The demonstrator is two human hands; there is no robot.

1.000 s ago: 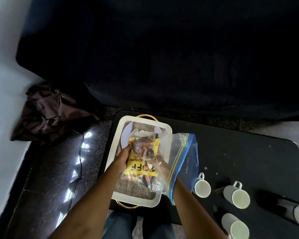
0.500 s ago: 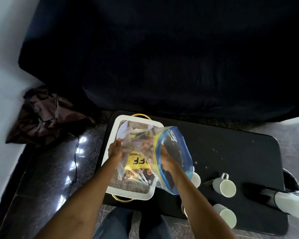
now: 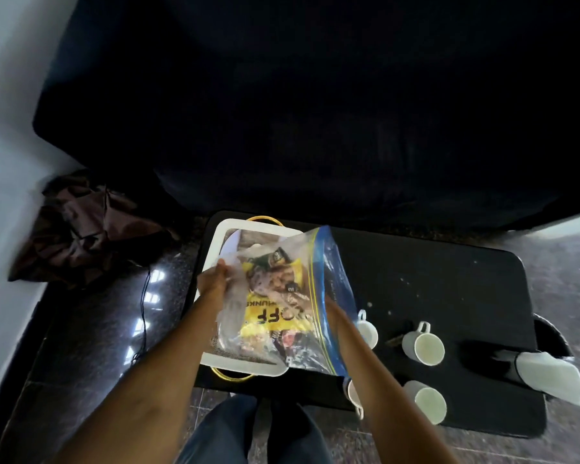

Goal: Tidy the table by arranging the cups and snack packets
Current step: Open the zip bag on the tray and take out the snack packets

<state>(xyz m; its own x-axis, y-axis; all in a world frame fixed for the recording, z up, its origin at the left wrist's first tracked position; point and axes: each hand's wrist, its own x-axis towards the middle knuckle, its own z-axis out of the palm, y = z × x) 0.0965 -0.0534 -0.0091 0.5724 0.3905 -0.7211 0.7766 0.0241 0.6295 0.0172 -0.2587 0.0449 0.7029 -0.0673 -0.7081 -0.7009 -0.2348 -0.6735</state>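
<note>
The bag of snack packets [image 3: 282, 303] is gripped by both hands above the tray [image 3: 220, 239]; the cups [image 3: 422, 343] beside the tray are not yet arranged.

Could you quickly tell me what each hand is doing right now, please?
Left hand: closed on the left edge of the clear zip bag of snack packets.
Right hand: mostly hidden behind the bag, apparently gripping its blue-zip side.

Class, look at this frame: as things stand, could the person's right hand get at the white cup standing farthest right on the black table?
Probably not yet: the right hand is busy holding the zip bag of snack packets. The cup itself stands unobstructed.
</note>
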